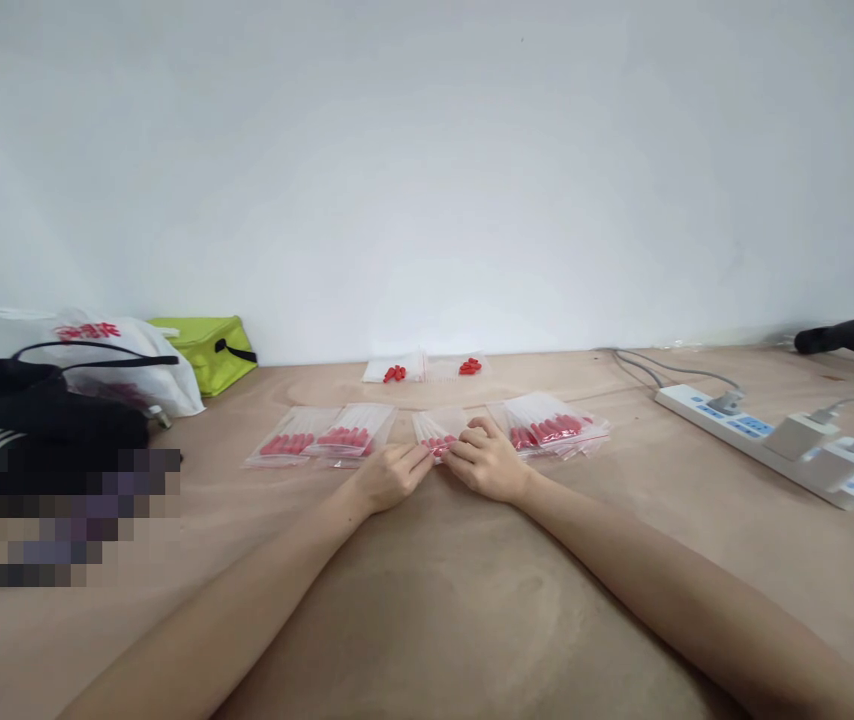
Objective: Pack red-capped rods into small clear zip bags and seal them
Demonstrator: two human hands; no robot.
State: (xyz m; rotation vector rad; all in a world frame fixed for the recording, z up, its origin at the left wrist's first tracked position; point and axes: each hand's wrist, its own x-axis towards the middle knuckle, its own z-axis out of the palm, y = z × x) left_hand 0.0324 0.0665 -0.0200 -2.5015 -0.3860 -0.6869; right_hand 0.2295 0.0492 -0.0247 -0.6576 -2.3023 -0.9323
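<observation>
A small clear zip bag (438,425) holding white sticks with red ends lies flat at the middle of the table. My left hand (395,476) pinches the near left edge of this bag. On its near right edge, my right hand (488,460) pinches too, its fingers bent over the plastic. Both hands are closed, close together, and cover part of the bag's near edge. Left of them are a filled bag (287,436) and an overlapping filled bag (352,432). To the right lies a stack of similar filled bags (554,425).
Near the wall, small red pieces (395,373) and more red pieces (470,366) rest on clear bags. A white power strip (719,425) with plugs and cables is at right. A lime-green bag (213,350), a white plastic bag (134,375) and dark items crowd the left.
</observation>
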